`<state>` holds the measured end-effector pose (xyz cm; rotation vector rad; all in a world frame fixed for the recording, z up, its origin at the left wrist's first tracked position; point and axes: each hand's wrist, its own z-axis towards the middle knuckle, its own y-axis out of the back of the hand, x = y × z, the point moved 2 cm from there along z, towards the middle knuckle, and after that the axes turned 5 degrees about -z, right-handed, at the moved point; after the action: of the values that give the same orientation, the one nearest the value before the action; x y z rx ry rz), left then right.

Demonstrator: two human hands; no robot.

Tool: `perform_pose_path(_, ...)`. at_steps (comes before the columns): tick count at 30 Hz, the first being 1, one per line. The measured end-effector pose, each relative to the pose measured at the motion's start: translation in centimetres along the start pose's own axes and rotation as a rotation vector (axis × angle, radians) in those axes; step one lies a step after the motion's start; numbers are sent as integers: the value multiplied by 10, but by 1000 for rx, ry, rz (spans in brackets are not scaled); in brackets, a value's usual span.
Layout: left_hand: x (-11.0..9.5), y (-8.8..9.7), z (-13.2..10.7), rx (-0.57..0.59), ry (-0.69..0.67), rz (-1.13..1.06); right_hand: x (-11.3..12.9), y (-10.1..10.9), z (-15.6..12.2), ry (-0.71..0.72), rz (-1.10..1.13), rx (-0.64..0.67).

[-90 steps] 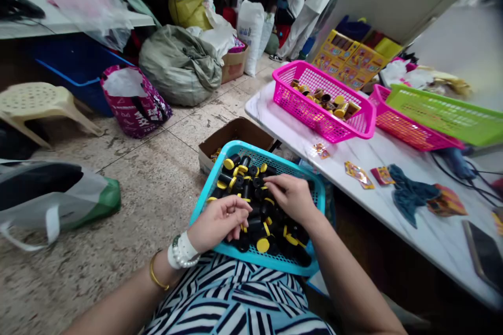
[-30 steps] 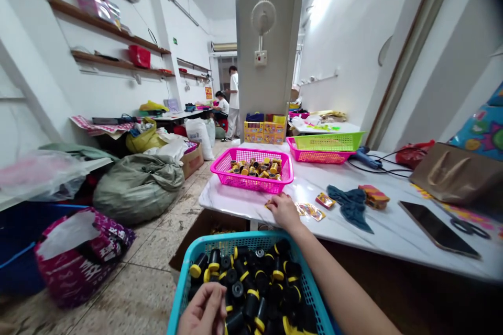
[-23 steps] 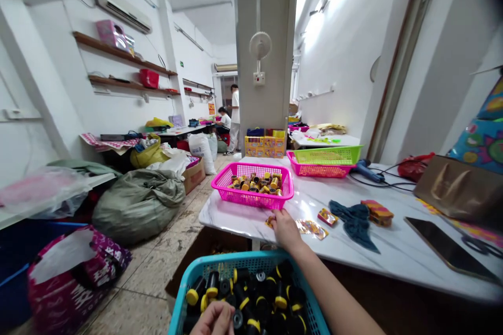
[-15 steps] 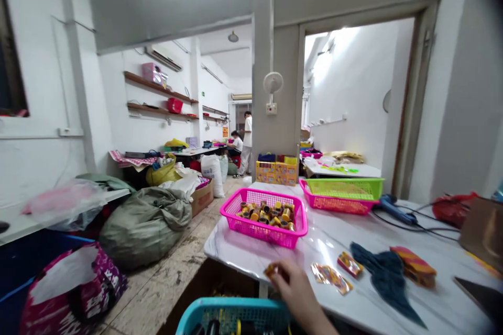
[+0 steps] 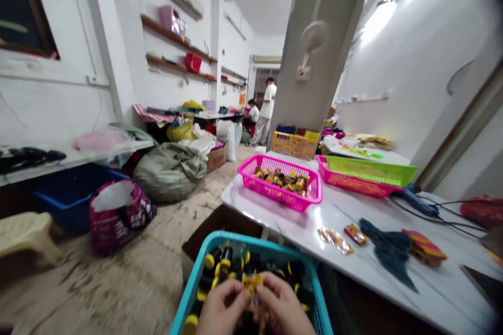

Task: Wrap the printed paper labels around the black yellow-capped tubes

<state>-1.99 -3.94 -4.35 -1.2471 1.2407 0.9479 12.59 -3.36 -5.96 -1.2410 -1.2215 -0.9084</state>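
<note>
My left hand and my right hand meet low in the head view, above a turquoise basket. Pinched between thumbs and fingers of both is a small, shiny yellow printed label. Its lower part is blurred and partly covered by my fingers. Beneath the hands, the basket holds many small black cylinders with yellow ends. On the marble-look table, to the right, lie flat glossy printed labels and a small red-and-yellow packet.
A pink basket of gold-and-yellow wrapped cylinders stands on the table. Behind it are yellow boxes and a green basket nested in a pink one. A dark blue cloth lies right. Two people are at the back.
My right hand has moved from the table edge down over the turquoise basket with the label. My left hand has come into view and grips it too. The view has tilted down and turned left.
</note>
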Motion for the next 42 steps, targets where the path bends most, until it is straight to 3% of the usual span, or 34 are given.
perform_pose_path(4, -14, 2, -5, -36, -7, 80, 7, -1, -8, -6, -81, -102)
perform_pose_path(8, -16, 4, -9, -174, -62, -23, 1, -1, -6, -1, -95, -232)
perform_pose_path(12, -20, 2, -18, -189, -109, -4, -1, -4, -8, 1, -148, -285)
perform_pose_path(25, -15, 3, -24, -170, -199, 115, 0, -11, -31, 234, -533, -299)
perform_pose_path(30, -12, 5, -24, -257, -133, -10, 3, -9, -31, 249, -533, -340)
perform_pose_path(36, -13, 5, -23, -186, -256, 131, 2, -10, -32, 303, -610, -261)
perform_pose_path(42, -7, 9, -22, -166, -256, 151, 0, -10, -32, 342, -587, -278)
